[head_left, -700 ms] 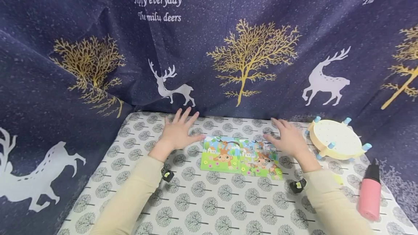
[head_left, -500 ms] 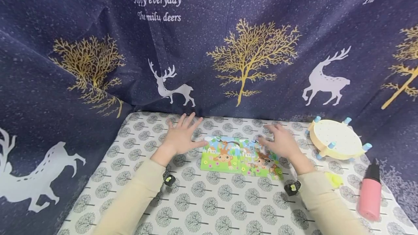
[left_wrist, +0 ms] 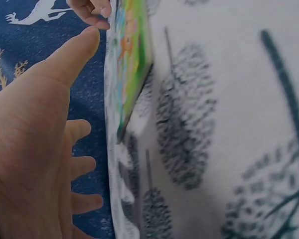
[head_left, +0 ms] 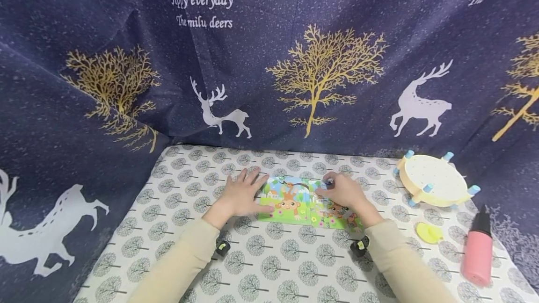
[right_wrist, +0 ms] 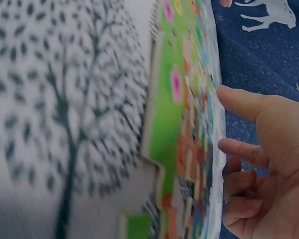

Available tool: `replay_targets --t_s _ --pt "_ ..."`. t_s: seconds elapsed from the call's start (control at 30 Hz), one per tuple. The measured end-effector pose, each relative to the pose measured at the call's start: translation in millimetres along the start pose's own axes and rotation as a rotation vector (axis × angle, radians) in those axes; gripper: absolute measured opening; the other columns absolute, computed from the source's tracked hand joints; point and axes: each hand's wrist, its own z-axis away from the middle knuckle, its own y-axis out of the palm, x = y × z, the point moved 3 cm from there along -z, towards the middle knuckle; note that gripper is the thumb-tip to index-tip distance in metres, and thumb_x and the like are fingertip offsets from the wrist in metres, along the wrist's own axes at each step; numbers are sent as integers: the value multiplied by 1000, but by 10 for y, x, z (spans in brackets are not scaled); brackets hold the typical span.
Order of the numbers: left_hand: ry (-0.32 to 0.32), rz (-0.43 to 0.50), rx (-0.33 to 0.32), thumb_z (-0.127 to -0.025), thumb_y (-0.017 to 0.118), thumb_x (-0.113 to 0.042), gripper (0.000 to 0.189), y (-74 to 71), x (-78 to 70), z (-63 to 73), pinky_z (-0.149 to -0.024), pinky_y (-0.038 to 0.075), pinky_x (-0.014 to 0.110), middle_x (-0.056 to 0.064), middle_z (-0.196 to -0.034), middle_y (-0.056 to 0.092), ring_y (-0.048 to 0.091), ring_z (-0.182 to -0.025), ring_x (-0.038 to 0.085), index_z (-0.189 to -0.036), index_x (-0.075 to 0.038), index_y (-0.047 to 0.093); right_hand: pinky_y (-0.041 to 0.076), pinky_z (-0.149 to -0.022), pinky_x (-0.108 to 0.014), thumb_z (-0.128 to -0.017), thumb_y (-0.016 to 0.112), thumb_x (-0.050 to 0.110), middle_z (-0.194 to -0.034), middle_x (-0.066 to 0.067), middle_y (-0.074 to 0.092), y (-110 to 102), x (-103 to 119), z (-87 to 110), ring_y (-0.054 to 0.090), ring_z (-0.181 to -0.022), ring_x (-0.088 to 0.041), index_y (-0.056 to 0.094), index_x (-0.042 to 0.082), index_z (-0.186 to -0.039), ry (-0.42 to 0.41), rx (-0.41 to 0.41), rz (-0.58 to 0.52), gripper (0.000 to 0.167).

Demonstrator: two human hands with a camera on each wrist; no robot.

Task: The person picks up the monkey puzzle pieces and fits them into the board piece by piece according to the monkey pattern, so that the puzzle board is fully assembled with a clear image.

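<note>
In the head view my left hand (head_left: 242, 195) reaches over the left edge of a monkey picture board (head_left: 294, 212). Its fingers are spread, and they hold nothing. Joined to the board's right side is a jigsaw puzzle (head_left: 332, 221) with a similar monkey picture and visible seams. My right hand (head_left: 347, 193) hovers at the puzzle's upper right and covers part of it. In the right wrist view, the thumb and index finger of the right hand (right_wrist: 274, 154) extend toward the jigsaw pieces (right_wrist: 169, 114), with the other fingers loosely bent and nothing between them.
A round cream stool-like toy (head_left: 433, 179) with blue-tipped legs lies at the right. Nearer are a yellow disc (head_left: 428, 233) and a pink bottle (head_left: 477, 256) with a black pointed cap. A dark blue curtain (head_left: 261, 60) borders the table cloth (head_left: 269, 284) at the back.
Both hands have come nearer and inward, from the far side of the table onto the boards. The right arm has uncovered the yellow disc.
</note>
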Motion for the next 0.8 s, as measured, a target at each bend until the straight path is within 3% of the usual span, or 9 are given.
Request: replay_targets --t_s 0.27,0.43,0.8 --pt "-21 9 66 -74 52 -96 118 82 -46 32 -112 22 79 7 -173 16 19 -153 49 -167 -29 25 47 -57 -34 -87 83 47 -84 0 68 104 37 -38 53 -60 -17 66 5 -129 70 27 -6 62" --pt "-36 15 74 -71 54 -97 122 117 -50 43 -113 22 79 6 -173 16 18 -153 49 -167 -27 26 50 -62 -36 -87 83 46 -91 -1 69 112 42 -70 56 -66 -17 66 5 -128 101 41 -12 61" --pt "-43 14 77 -70 59 -95 122 133 -67 36 -113 23 79 5 -173 17 17 -154 48 -166 -26 29 47 -60 -35 -86 84 45 -89 -2 64 125 34 -56 54 -64 -18 64 4 -126 124 24 -47 61"
